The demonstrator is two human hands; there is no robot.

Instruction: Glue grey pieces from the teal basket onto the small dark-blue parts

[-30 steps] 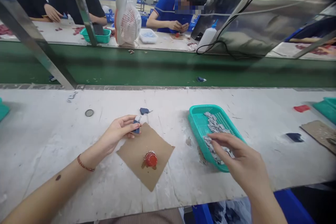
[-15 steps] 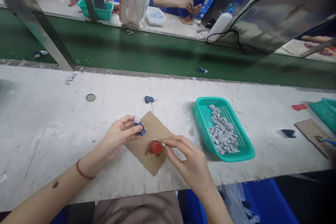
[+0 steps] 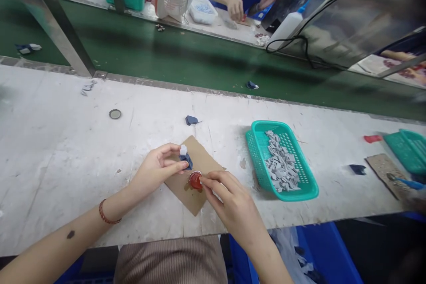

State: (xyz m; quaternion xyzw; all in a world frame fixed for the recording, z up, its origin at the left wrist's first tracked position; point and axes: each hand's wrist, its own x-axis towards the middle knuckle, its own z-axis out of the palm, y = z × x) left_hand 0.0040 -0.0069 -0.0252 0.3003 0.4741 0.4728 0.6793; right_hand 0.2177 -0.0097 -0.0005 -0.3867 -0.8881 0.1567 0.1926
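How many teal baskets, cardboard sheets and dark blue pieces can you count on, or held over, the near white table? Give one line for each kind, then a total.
Teal baskets: 2
Cardboard sheets: 2
Dark blue pieces: 3 (2 lying on the white table, 1 in the left hand)
Total: 7

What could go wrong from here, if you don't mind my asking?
The right hand has its fingers at the red cap, so it might nudge the cap across the cardboard. The brown stain beside the cap, if wet, could smear. The left hand pinches a small blue piece, which may slip.
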